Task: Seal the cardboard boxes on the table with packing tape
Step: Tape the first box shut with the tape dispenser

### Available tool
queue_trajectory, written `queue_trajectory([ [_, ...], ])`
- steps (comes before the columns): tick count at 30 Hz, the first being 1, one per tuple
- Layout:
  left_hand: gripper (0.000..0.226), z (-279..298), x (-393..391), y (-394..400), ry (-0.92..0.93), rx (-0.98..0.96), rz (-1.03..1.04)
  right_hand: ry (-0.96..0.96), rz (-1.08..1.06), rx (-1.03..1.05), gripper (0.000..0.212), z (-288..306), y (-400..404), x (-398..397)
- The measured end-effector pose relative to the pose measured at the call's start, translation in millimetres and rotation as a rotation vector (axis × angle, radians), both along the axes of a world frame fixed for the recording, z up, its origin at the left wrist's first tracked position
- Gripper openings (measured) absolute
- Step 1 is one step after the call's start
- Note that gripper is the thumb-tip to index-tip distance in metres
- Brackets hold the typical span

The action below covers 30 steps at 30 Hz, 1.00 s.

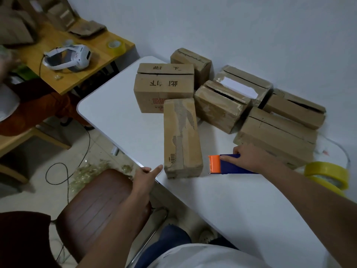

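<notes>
Seven cardboard boxes [222, 105] are sitting on the white table [119, 113], right hand [249, 159] curling fingers round the tape dispenser [228, 165] while left hand [146, 174] is reaching, forefinger outstretched, probably steadying the nearest box [181, 138].

Tape dispenser [228, 165] half covered by the right hand [253, 159], roll unseen. Yellow tape roll [326, 176] blurred near the right edge. Far box stack [17, 26] blurred, cut off at top left. Print on the box [164, 88] unreadable.
</notes>
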<state>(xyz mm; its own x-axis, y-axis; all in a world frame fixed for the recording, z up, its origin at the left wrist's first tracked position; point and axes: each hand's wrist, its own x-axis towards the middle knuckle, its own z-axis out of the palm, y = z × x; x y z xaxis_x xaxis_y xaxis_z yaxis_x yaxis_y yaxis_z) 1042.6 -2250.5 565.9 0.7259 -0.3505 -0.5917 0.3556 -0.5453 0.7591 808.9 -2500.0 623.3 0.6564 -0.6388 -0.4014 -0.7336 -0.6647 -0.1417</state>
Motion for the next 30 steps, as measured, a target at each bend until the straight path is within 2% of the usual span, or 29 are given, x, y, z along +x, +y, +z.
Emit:
queue_trajectory([
  [4,0.060,-0.3,-7.0,-5.2,-0.034,0.054,-0.005,0.012,0.006,0.004,0.064,-5.9,-6.5,3.6],
  [10,0.059,-6.4,-11.6,-6.1,-0.084,0.074,-0.036,0.025,0.005,-0.013,0.067,-21.6,-5.8,13.1],
  [13,0.056,-7.0,1.6,-3.7,-0.103,0.084,-0.042,0.036,-0.006,0.015,0.071,-24.8,4.8,19.9],
  [18,0.061,-2.2,48.6,1.3,-0.241,0.148,-0.118,0.027,-0.001,0.046,0.064,-40.4,43.0,32.2],
  [23,0.065,-2.2,66.3,-0.8,-0.180,0.165,-0.222,0.030,-0.112,0.078,0.065,-50.2,57.4,33.3],
  [30,0.064,-6.1,71.9,2.2,-0.143,0.168,-0.318,0.051,-0.134,0.078,0.061,-57.0,67.0,31.0],
])
